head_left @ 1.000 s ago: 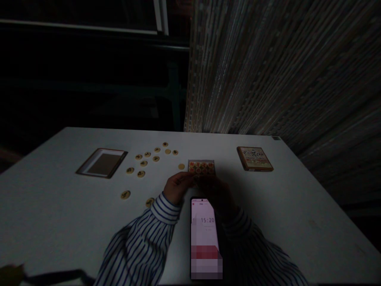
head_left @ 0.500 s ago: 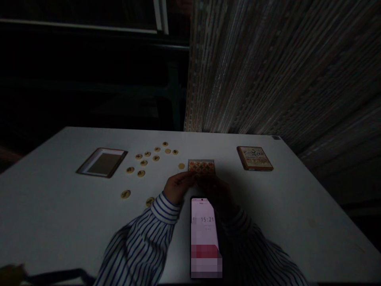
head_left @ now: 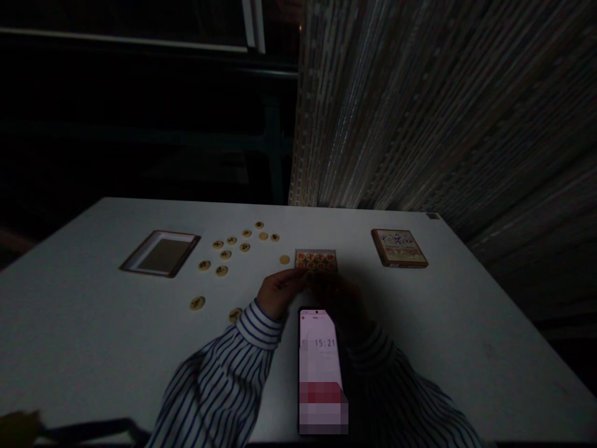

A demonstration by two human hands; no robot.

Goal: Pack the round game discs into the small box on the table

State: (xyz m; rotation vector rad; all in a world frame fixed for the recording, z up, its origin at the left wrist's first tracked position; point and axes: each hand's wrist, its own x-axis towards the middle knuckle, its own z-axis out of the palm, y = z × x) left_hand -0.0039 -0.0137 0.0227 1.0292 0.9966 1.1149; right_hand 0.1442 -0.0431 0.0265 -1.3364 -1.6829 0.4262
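Several round pieces with red characters fill a small tray [head_left: 316,252] in rows at the middle of the table. My left hand [head_left: 281,291] is at its near left corner, fingers closed and reaching over the near edge. My right hand [head_left: 339,302], in deep shadow, covers the near right part, and its fingers cannot be made out. The fingertips of both hands meet over the tray. What the left fingers grip is too dark to tell. Loose pieces with dark characters, such as one piece [head_left: 221,271], lie to the left.
A lit phone [head_left: 321,361] lies between my forearms. On the white table [head_left: 448,336], an open box part [head_left: 161,254] is at the left and a decorated box [head_left: 400,248] at the right. Bead strings [head_left: 373,112] hang behind the table.
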